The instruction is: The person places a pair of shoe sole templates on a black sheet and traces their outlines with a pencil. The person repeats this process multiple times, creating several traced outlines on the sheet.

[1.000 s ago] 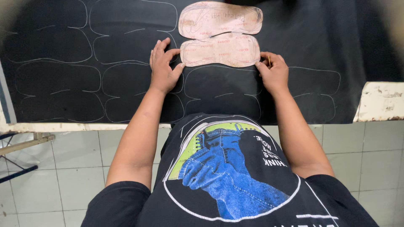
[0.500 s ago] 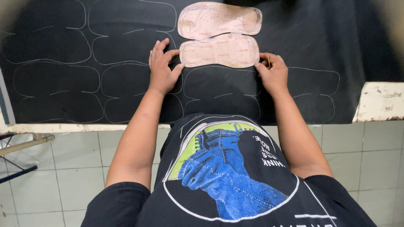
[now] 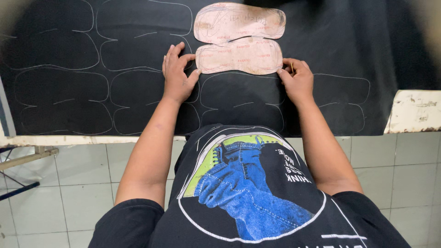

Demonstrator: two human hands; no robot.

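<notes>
My left hand [image 3: 177, 73] lies flat on the black sheet [image 3: 138, 27], fingers spread a little and pointing away from me; its thumb tip touches the left end of the nearer pink template [image 3: 240, 56], pressing it down. My right hand [image 3: 297, 78] sits at the other end of that same template, fingers curled in and pinched on a thin yellowish stick [image 3: 292, 69] (a marking tool of some kind, mostly hidden in my grip), with the fingertips against the template's right edge.

The nearer template is a long, rounded cardboard shape lying flat and crosswise between my two hands; a second pink template [image 3: 239, 20], slightly larger and scuffed, lies just beyond it, the two edges touching or overlapping along the middle, I cannot tell which.

The black sheet covers the counter [image 3: 415, 115] and is drawn over with pale chalk outlines [image 3: 59, 94] of the same rounded shape, in rows to my left and under my forearms; one more outline [image 3: 342, 98] shows to the right of my right wrist.

The counter's worn white edge shows at the right, beyond the sheet; below it is a pale tiled floor [image 3: 69, 193]; my black shirt with a blue and green round print [image 3: 248, 193] fills the foreground.
</notes>
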